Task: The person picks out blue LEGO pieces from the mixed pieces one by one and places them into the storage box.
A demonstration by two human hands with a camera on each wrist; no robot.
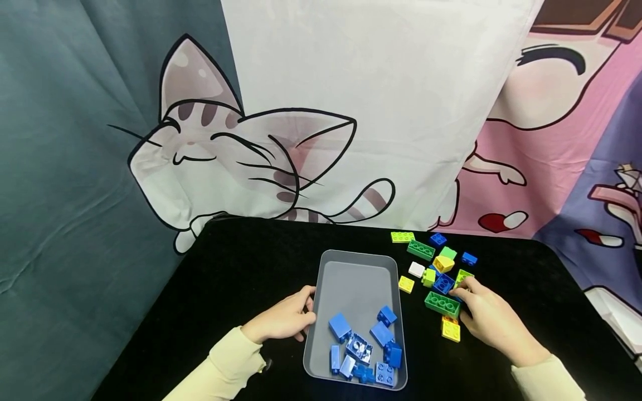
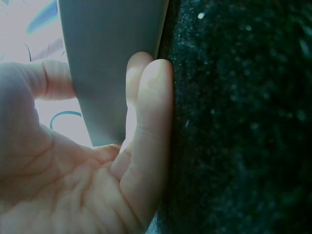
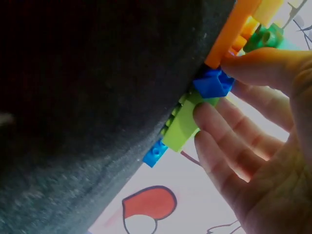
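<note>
My left hand (image 1: pixel 285 316) holds the left side of a grey tray (image 1: pixel 358 273). The left wrist view shows the thumb at the tray's rim and the fingers (image 2: pixel 155 107) along its lower edge. Several blue bricks (image 1: pixel 359 348) lie in the tray's near half. To the right, my right hand (image 1: pixel 494 320) reaches into a loose group of bricks, its fingers apart. A blue brick (image 3: pixel 213 84) is between its thumb and index finger, close to the thumb tip. Other fingertips come right up to a lime green brick (image 3: pixel 184 124).
Around the right hand lie a long green brick (image 1: pixel 442 304), yellow bricks (image 1: pixel 451 329), a white brick (image 1: pixel 416 269) and more blue bricks (image 1: pixel 443 284). The black cloth-covered table (image 1: pixel 241 262) ends at printed curtains (image 1: pixel 401 111) behind.
</note>
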